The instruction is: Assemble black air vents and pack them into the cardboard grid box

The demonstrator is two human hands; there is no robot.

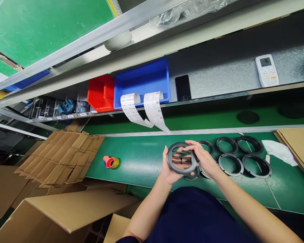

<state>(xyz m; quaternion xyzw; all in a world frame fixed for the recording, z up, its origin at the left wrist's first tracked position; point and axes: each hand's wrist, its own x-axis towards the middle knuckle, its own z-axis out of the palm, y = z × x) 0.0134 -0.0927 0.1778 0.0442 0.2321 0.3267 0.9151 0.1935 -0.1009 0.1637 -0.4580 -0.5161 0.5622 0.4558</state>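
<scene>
A round black air vent (170, 159) with a thick ring and thin cross slats is held up over the green table. Cupping it from the left and below is my left hand (168, 173), whose fingers show through the slats. My right hand (205, 160) grips the right side of the ring, fingertips over its upper edge. Close to my right hand, several black rings with flanged rims (257, 174) lie on the table. Some of them are partly hidden behind my hands and the vent.
Small tape rolls (114, 162) sit on the green table (139, 162) to the left. Cardboard dividers (60, 155) and an open carton (76, 206) stand further left. Above, a shelf holds a red bin (97, 94), a blue bin (142, 79), label strips (153, 104), a phone (182, 87) and a remote (267, 71).
</scene>
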